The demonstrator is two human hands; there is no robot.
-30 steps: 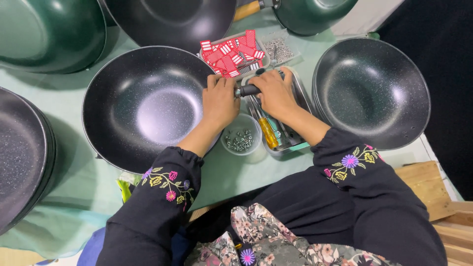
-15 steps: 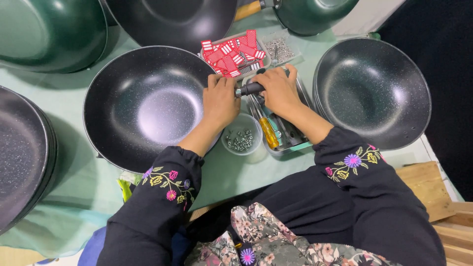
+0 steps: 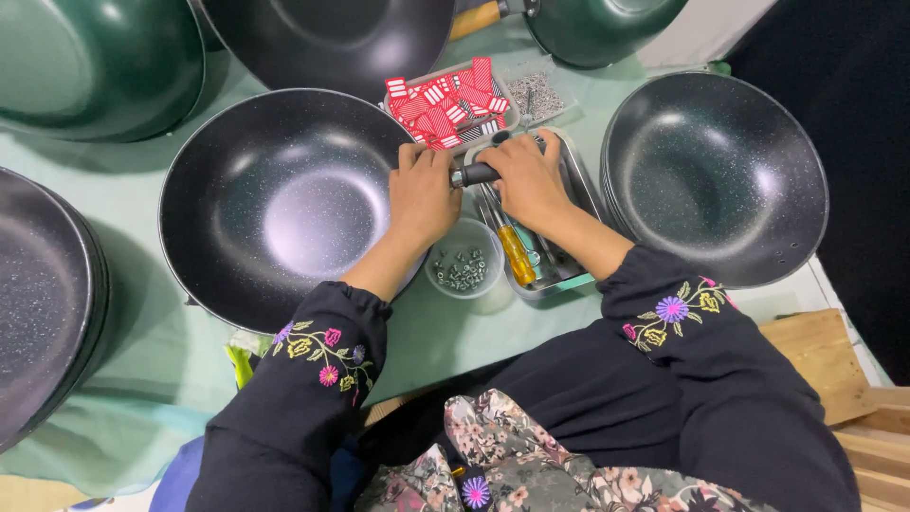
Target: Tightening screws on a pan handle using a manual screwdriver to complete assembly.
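Note:
A black speckled wok [image 3: 284, 204] lies on the green cloth in front of me. My left hand [image 3: 422, 194] grips its right rim. My right hand [image 3: 521, 180] is closed around a dark tool handle [image 3: 477, 174] that points at the wok's rim between my hands. Just below my hands stands a small round bowl of screws [image 3: 464, 270]. A metal tray [image 3: 573, 270] under my right wrist holds a yellow-handled screwdriver [image 3: 517, 254].
A clear box of red tags [image 3: 445, 104] and a box of small metal parts [image 3: 536, 93] sit behind my hands. Another black wok [image 3: 716, 175] lies at right, more pans [image 3: 43, 303] at left and along the back [image 3: 95, 66]. Wooden boards [image 3: 820, 356] lie at lower right.

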